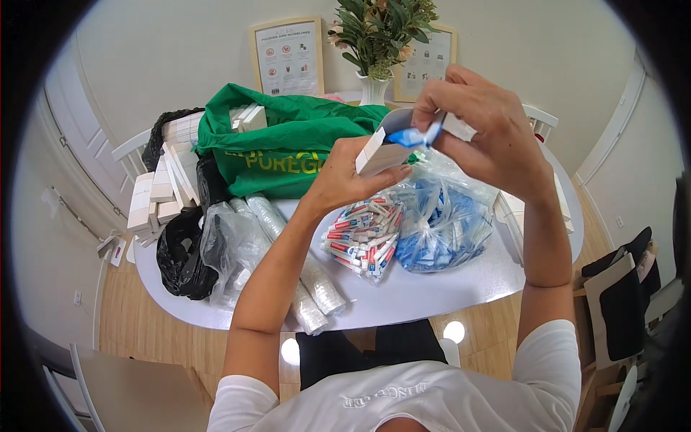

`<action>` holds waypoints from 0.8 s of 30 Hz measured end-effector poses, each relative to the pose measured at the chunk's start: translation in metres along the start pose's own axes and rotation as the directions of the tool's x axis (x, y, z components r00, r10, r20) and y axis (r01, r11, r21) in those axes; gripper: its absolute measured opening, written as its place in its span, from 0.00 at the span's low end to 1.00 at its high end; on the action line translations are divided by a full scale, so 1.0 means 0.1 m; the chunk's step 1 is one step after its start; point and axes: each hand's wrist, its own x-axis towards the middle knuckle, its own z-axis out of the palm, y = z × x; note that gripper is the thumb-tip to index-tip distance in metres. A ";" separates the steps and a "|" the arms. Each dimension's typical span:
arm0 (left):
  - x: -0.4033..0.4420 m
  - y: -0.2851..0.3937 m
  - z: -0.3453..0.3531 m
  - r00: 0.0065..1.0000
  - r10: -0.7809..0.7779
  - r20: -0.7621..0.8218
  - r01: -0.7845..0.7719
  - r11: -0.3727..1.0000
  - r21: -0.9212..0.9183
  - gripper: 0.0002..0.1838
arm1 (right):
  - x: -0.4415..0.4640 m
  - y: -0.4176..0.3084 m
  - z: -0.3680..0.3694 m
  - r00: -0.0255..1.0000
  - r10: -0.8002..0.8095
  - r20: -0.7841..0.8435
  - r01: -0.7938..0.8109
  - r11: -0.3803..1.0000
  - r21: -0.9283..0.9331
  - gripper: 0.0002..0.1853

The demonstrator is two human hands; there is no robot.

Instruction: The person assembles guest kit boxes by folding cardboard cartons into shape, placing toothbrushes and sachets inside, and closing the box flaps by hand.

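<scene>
My left hand (338,176) is wrapped round a small white carton (379,156), tilted and open at its upper end. At its mouth, my right hand (493,133) pinches a blue-and-white packet (409,137), which lies partly inside the carton. The exact grip of the right fingertips is partly hidden. Below the hands, a clear bag of small toothpaste tubes (362,237) lies on the table. Beside it sits a clear plastic bag of blue packets (445,234).
A green bag (288,144) with white boxes inside stands at the back. More white boxes (162,191) are piled at left by a black plastic bag (186,255). Clear plastic rolls (317,284) lie in front. Cartons (512,216) sit right; a flower vase (374,88) stands behind.
</scene>
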 end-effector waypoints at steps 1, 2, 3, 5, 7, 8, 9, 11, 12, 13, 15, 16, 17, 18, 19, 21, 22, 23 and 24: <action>-0.01 0.02 0.01 1.000 -0.001 0.001 0.001 1.000 0.001 0.15 | 0.03 -0.02 -0.01 0.999 0.040 0.002 -0.040 0.998 -0.054 0.12; -0.01 0.04 0.03 1.000 0.000 -0.019 0.000 1.000 -0.020 0.16 | 0.05 -0.04 -0.01 0.997 0.081 0.001 -0.081 0.991 -0.107 0.12; -0.01 0.05 0.04 0.999 0.000 -0.039 -0.002 0.999 -0.040 0.17 | 0.05 -0.03 0.01 0.997 0.083 -0.002 -0.083 0.991 -0.106 0.12; -0.01 0.05 0.04 0.999 0.005 -0.032 -0.006 1.000 -0.026 0.18 | 0.07 0.00 0.03 0.998 0.040 0.039 -0.031 0.977 -0.210 0.12; -0.02 0.02 0.02 1.000 0.009 -0.026 -0.009 1.000 -0.012 0.19 | 0.12 0.03 0.04 0.998 0.008 0.055 0.002 0.986 -0.164 0.11; -0.02 -0.03 0.01 1.000 0.016 -0.019 -0.016 1.000 -0.008 0.17 | 0.16 0.05 0.04 0.997 -0.028 0.073 0.036 0.992 -0.117 0.10; -0.01 -0.05 0.00 1.000 0.023 -0.013 -0.023 1.000 -0.004 0.16 | 0.19 0.08 0.08 0.997 -0.027 0.070 0.035 0.993 -0.116 0.10; -0.01 -0.07 -0.03 0.999 -0.027 -0.022 0.025 0.995 -0.092 0.15 | 0.23 0.13 0.16 0.999 0.010 0.036 -0.019 0.964 0.264 0.07; -0.01 -0.07 -0.05 0.997 -0.077 -0.030 0.071 0.981 -0.182 0.15 | 0.25 0.12 0.15 0.999 0.010 0.034 -0.018 0.964 0.266 0.07; -0.01 -0.05 -0.08 0.997 -0.069 -0.025 0.065 0.990 -0.126 0.15 | 0.27 0.10 0.11 1.000 0.009 0.016 -0.012 0.981 0.192 0.06; 0.00 -0.05 -0.08 0.998 -0.027 -0.051 0.020 0.992 -0.124 0.15 | 0.28 0.04 0.11 1.000 0.001 -0.001 -0.001 0.993 0.116 0.05; 0.00 -0.04 -0.07 0.997 0.013 -0.076 -0.022 0.992 -0.125 0.15 | 0.26 0.00 0.15 0.998 0.027 -0.054 -0.026 0.999 0.024 0.05; 0.00 -0.02 -0.06 0.997 0.014 -0.082 -0.024 0.992 -0.125 0.15 | 0.25 -0.04 0.18 0.993 0.048 -0.109 -0.055 0.996 -0.067 0.04; -0.01 0.02 -0.06 0.994 0.025 -0.105 -0.034 0.996 -0.083 0.15 | 0.25 -0.07 0.20 0.993 0.043 -0.106 -0.050 0.997 -0.066 0.04; -0.01 0.04 -0.06 0.991 0.035 -0.126 -0.040 0.998 -0.040 0.16 | 0.24 -0.10 0.22 0.994 0.079 -0.076 -0.084 0.995 -0.058 0.05; -0.02 0.03 -0.07 0.992 0.042 -0.122 -0.044 0.999 -0.010 0.16 | 0.23 -0.09 0.26 0.992 0.116 -0.047 -0.119 0.992 -0.049 0.05; -0.02 0.02 -0.08 0.992 0.051 -0.113 -0.049 0.999 0.017 0.16 | 0.23 -0.04 0.28 0.990 0.140 -0.013 -0.140 0.990 0.011 0.06; -0.01 -0.01 -0.07 0.992 0.050 -0.113 -0.048 0.999 0.017 0.16 | 0.23 0.00 0.28 0.987 0.161 0.022 -0.162 0.984 0.069 0.07; 0.00 -0.03 -0.05 0.991 0.044 -0.126 -0.051 0.997 -0.056 0.16 | 0.23 0.01 0.27 0.987 0.161 0.021 -0.162 0.984 0.069 0.07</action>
